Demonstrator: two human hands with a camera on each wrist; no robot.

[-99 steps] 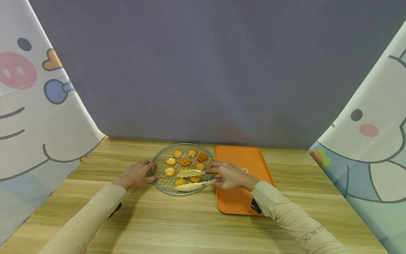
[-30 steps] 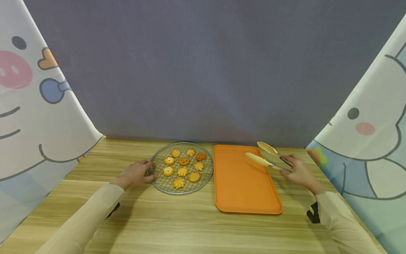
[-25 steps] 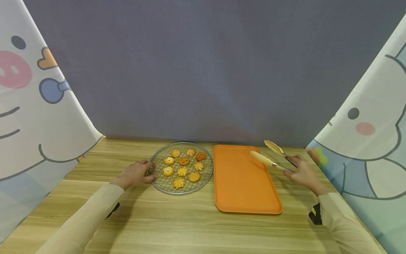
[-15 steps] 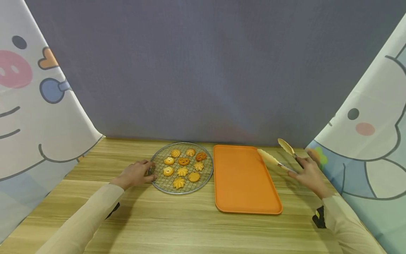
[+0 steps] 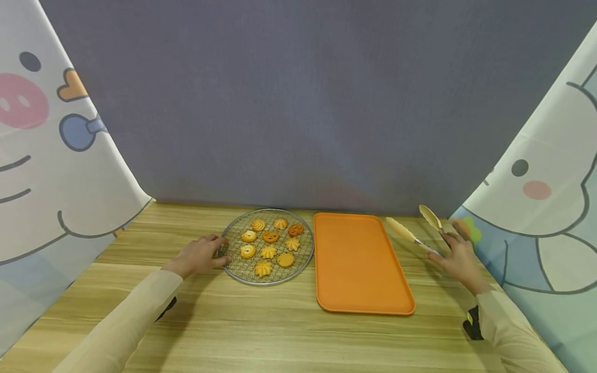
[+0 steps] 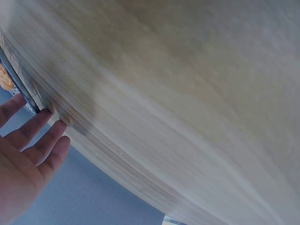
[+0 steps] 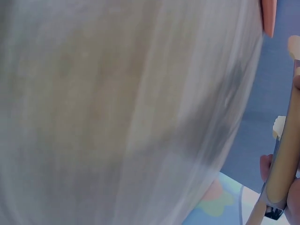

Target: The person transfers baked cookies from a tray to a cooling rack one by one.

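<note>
At the left rim of a round wire-mesh tray [image 5: 305,269], my left hand [image 5: 198,255] rests with thumb and fingers spread along the edge. In the left wrist view its fingers [image 6: 51,140] are only slightly bent, with fingertips right at the dark rim. Several golden cookies [image 5: 268,252] lie on the mesh, some swirled, some pretzel-shaped. My right hand [image 5: 462,261] grips metal tongs [image 5: 426,246] with cream scalloped tips, right of the orange tray [image 5: 361,264]. The tong arms stand apart with nothing between them. The right wrist view shows the tongs [image 7: 283,164] along its right edge.
Beside the round tray's right rim lies the flat orange tray, nothing on it. A grey cloth panel [image 5: 298,103] rises behind the wooden table [image 5: 261,331]. Cartoon-printed sheets [image 5: 536,233] flank both sides.
The right hand and tongs have moved from over the cookies to right of the orange tray, then slightly farther right. A small ring-shaped piece seen earlier on the orange tray is gone. Left hand unmoved.
</note>
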